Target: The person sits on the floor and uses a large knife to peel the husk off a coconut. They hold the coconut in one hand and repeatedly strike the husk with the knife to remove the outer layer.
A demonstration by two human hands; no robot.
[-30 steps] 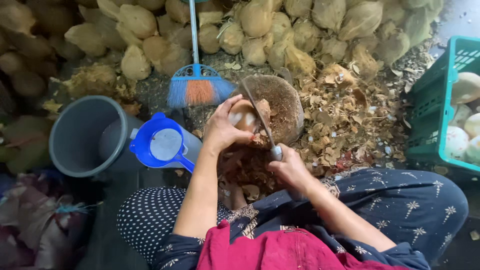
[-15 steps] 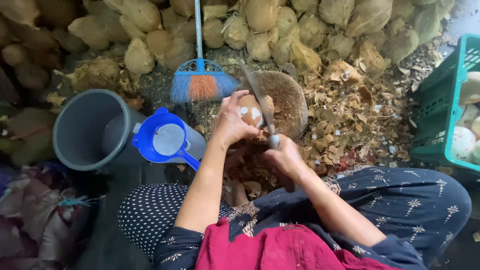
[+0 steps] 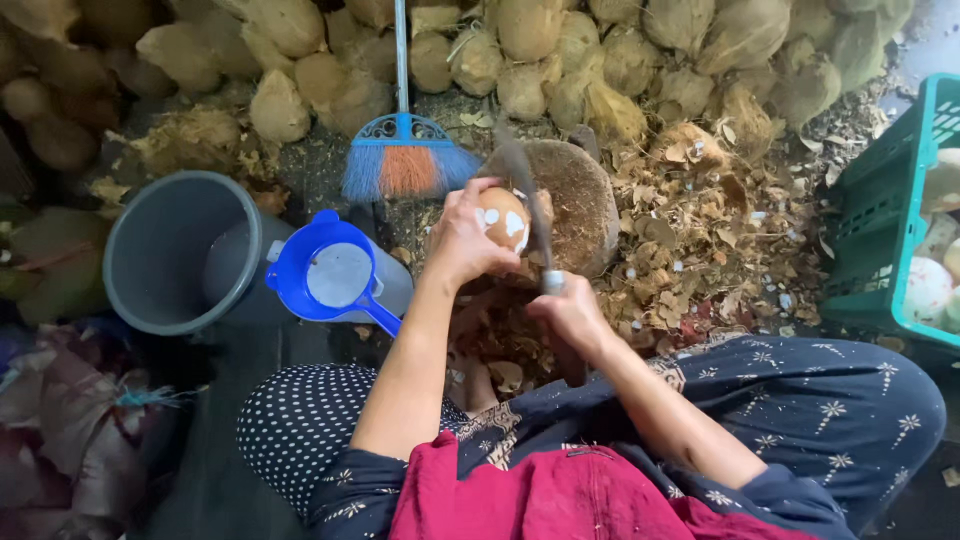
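Big stuff first: a heap of husked coconuts [image 3: 560, 50] fills the top of the frame, with a green crate [image 3: 880, 230] at the right edge and a grey bucket [image 3: 180, 250] at the left. Beside the bucket is a blue scoop [image 3: 335, 275], and a blue broom [image 3: 405, 160] stands upper centre.

Dead centre, the left hand [image 3: 465, 240] is curled tight round a partly peeled coconut [image 3: 503, 220], held over a round chopping block [image 3: 575, 195]. The right hand [image 3: 570, 315] is fisted on a knife [image 3: 530, 210], just below and right of the nut. The blade's long axis runs up-left, lying against the nut's right side.

Compared with half a second back, the blade sits closer in and the nut's rolled, showing more white patches.
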